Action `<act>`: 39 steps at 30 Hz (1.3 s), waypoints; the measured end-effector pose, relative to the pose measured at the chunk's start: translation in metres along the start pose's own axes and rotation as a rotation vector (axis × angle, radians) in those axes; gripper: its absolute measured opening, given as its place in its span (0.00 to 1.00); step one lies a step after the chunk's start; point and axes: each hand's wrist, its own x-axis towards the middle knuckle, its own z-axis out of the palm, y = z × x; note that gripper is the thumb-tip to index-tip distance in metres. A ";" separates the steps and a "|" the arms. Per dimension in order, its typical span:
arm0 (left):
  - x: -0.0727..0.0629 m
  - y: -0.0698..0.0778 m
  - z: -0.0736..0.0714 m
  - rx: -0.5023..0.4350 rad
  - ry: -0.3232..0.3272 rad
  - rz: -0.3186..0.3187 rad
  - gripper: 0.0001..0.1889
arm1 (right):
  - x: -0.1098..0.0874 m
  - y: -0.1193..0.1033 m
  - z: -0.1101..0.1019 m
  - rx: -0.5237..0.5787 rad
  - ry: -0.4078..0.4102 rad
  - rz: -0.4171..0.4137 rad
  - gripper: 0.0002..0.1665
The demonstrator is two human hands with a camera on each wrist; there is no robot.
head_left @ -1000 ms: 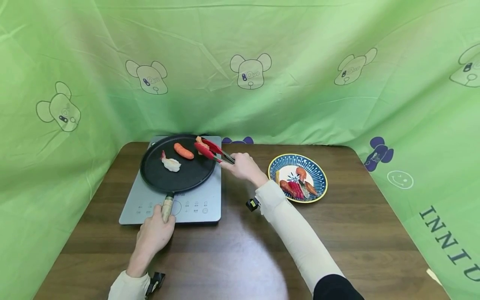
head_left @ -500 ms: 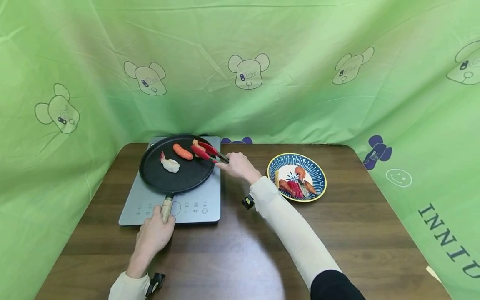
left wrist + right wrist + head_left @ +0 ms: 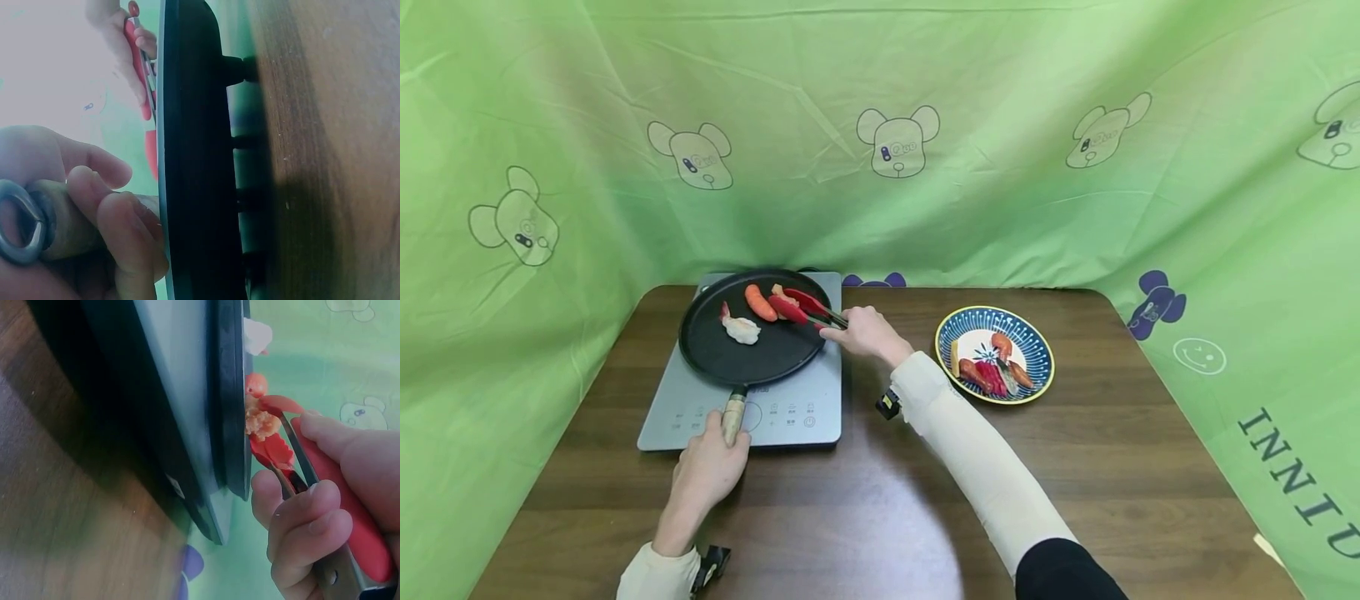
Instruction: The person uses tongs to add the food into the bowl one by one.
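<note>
My left hand [image 3: 711,462] grips the wooden handle [image 3: 733,417] of a round black frying pan [image 3: 737,364]. In the left wrist view the fingers curl around that handle, which has a metal ring at its end. My right hand [image 3: 867,333] holds red-tipped tongs [image 3: 808,308] low over the pan's right side. Between the tong tips is an orange-brown, crumbly-looking food piece [image 3: 261,422], possibly fried chicken. A sausage [image 3: 761,302] lies right beside it in the pan, and a white shrimp piece with a red tail [image 3: 742,330] lies farther left.
Under the pan is a flat induction cooker [image 3: 805,408] with touch marks. A blue-patterned plate with a yellow rim [image 3: 1037,354] stands to the right on the wooden table [image 3: 1120,433], bearing several food pieces. Green cloth [image 3: 790,192] hangs behind.
My right hand and the tongs have moved left across the pan, bringing the orange-brown piece up to the sausage, which has turned slightly. The left hand stays on the handle.
</note>
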 end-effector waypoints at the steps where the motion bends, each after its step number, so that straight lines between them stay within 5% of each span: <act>1: 0.000 0.000 0.000 -0.001 0.000 0.000 0.24 | 0.000 -0.001 0.000 0.006 -0.004 -0.005 0.25; 22: 0.006 0.001 0.003 -0.005 -0.001 0.004 0.25 | 0.000 -0.002 -0.009 -0.029 0.003 0.059 0.29; 31: 0.004 -0.002 0.004 -0.005 0.002 0.001 0.25 | -0.017 0.011 -0.019 -0.068 0.077 0.055 0.31; 39: -0.001 -0.002 0.000 0.000 -0.009 -0.001 0.27 | -0.051 0.033 -0.038 -0.038 0.131 0.010 0.26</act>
